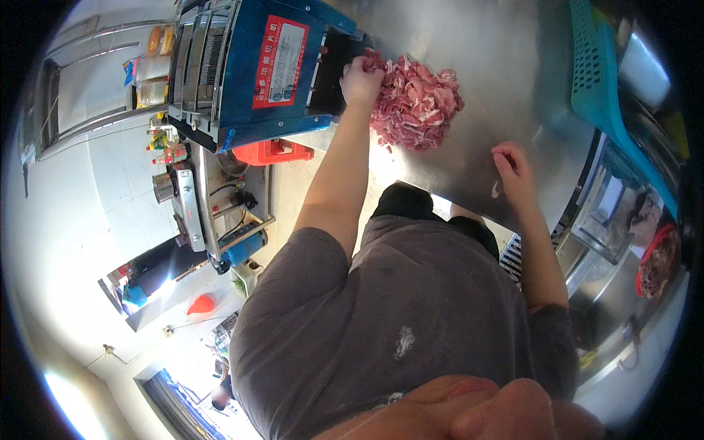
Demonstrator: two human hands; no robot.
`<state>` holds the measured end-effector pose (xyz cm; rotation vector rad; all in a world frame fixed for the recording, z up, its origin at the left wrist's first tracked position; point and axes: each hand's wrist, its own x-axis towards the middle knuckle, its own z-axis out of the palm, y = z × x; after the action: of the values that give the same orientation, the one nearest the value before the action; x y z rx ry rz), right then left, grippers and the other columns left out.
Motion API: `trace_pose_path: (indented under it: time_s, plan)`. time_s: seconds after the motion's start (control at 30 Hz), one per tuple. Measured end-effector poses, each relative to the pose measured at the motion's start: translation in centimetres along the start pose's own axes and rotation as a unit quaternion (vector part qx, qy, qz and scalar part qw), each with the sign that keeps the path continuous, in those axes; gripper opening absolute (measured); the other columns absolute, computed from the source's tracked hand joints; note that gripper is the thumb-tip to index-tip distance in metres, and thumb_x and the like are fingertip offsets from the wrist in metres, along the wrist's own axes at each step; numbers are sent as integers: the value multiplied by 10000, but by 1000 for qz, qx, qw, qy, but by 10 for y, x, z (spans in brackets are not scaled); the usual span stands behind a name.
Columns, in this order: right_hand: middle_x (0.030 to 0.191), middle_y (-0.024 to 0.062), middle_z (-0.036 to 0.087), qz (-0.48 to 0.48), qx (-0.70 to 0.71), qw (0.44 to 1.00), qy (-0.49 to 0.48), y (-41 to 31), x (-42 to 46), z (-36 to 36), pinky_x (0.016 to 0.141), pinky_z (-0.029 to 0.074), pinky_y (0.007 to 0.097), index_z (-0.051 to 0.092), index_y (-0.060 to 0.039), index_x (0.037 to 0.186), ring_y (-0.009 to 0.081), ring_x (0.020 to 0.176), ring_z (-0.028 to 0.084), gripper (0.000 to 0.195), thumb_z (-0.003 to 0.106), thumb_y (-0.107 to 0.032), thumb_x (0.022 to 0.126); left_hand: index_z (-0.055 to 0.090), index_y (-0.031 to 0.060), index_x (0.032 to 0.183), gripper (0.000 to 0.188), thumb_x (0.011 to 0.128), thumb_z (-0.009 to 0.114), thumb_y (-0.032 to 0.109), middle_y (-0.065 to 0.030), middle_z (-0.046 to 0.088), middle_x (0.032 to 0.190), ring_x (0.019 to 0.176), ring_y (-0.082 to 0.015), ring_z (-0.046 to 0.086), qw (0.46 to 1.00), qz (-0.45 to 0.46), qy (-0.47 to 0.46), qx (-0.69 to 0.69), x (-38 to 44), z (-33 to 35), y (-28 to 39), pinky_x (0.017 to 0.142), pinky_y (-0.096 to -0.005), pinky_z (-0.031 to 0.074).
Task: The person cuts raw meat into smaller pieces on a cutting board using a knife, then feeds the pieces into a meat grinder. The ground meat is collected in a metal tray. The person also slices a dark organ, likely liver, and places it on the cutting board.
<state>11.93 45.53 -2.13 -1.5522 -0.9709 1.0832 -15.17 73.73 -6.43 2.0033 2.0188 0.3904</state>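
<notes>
A heap of thin raw meat slices (418,104) lies on a stainless steel table (489,49). At the heap's left edge my left hand (360,82) has its fingers curled on some of the slices, in front of the dark outlet of a meat slicing machine (239,71). The machine has a blue housing and a red label bearing writing. My right hand (515,173) hangs over the near right part of the table, away from the heap. Its fingers are loosely curled and I see nothing in them. A small pale scrap (495,190) lies close beside it.
A teal plastic basket (591,66) stands at the right. Beyond it a red-rimmed container (649,269) holds more meat. Below the machine is a red plastic stool (275,152). A gas stove (188,206) and a blue gas cylinder (242,245) are at the left.
</notes>
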Motion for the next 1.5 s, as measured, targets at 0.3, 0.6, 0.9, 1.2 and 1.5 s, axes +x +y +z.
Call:
trace_pose_path:
  time_s: [0.3,0.6,0.9,1.2,1.5]
  plan:
    - [924,32,570,-23,4,999,-34,-3,17,-12,751,439,257,627,-38,995,128,834,542,108,582,-99,919,656,16,1021,254,797,700,128,-103,691,854,791,-171,651,982,31,-49,-178,-76,-94,69,765,-289,512]
    - [914,52,592,16,-64,993,-98,10,28,0,743,465,283,616,-44,1030,140,833,566,171,590,-175,924,616,70,1211,574,827,669,493,-204,593,1171,1119,-383,543,999,37,12,-38,-65,-44,17,994,-440,416]
    - [865,44,619,212,-38,960,-181,2,17,-48,664,504,311,618,-67,1069,162,772,606,190,589,-178,918,438,77,1409,935,725,695,660,-251,405,1376,1255,-320,467,962,-66,-221,-144,-71,-28,10,1040,-402,394]
    - [969,136,595,-66,-441,863,-237,21,-37,-16,796,505,450,613,-48,920,330,951,609,133,589,-154,844,327,85,1448,1021,629,796,475,-287,396,1350,1196,-442,479,987,11,-158,-14,-120,-19,67,1022,-430,422]
    - [999,119,582,-14,-383,918,-99,12,-51,-57,818,494,412,649,-57,1000,319,953,592,164,592,-163,890,592,21,1235,627,812,675,476,-223,632,1165,1103,-374,587,987,113,-111,31,-85,-43,31,977,-434,442]
